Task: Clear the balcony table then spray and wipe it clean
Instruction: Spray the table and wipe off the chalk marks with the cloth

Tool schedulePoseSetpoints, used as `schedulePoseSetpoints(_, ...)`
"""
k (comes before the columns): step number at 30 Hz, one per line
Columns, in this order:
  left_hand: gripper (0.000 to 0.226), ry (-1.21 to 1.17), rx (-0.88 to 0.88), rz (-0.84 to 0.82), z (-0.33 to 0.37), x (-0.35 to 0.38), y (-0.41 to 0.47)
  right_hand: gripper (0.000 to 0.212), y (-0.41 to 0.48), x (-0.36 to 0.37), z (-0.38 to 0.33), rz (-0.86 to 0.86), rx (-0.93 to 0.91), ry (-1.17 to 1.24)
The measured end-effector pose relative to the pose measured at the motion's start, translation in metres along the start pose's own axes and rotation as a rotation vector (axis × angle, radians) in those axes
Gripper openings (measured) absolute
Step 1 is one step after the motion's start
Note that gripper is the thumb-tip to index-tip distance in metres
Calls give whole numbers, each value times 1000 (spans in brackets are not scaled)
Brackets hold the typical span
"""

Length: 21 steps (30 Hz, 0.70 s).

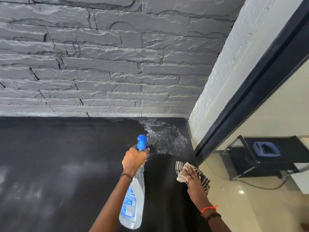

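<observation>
Black table (66,148): spray bottle (133,198) in left grip (133,160).

The black tabletop (58,156) is matt and dusty at the left, with a patch of white spray foam (165,136) in its far right corner. The clear spray bottle (133,198) — blue trigger, blue label — tilts nozzle-forward above it, gripped at the neck by the left hand (133,160). The striped cloth (180,165) lies flat near the right edge — pressed down by the right hand (192,176)

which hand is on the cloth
The right hand, lying flat on the cloth; the left hand grips the bottle instead.
</observation>
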<state>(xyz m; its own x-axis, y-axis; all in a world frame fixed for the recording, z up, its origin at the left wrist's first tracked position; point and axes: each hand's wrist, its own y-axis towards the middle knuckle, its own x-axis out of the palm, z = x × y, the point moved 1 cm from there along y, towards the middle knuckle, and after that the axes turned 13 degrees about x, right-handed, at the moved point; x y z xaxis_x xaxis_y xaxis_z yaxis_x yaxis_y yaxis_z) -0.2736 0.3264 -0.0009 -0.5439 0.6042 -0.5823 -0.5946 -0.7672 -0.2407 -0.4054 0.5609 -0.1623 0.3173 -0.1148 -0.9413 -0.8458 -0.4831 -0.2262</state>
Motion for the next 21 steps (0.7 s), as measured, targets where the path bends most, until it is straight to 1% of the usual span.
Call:
schedulePoseSetpoints(3,23,-35,49,-57,17,11,12,76,0,2,0,9,-1,9)
schedulePoseSetpoints(5,26,-26,96,-132,30,26,17,77,0,4,1,23,-22,26)
schedulePoseSetpoints(6,27,-18,111,-165,35,33,17,79,0,6,0,43,-39,34)
schedulePoseSetpoints(8,29,-4,140,-197,45,46,19,86,1,10,2,16,-47,50)
schedulePoseSetpoints(11,29,-36,168,-173,54,54,28,100,5,17,8,10,-52,76)
schedulePoseSetpoints(12,29,-49,174,-166,58,53,33,101,5,15,8,3,-48,79)
schedulePoseSetpoints(15,28,-36,189,-93,68,46,52,89,-1,12,5,50,-4,75)
schedulePoseSetpoints(18,39,17,176,62,74,30,74,87,-3,9,3,96,16,113)
schedulePoseSetpoints(21,47,41,141,95,73,18,92,85,-4,6,2,46,32,142)
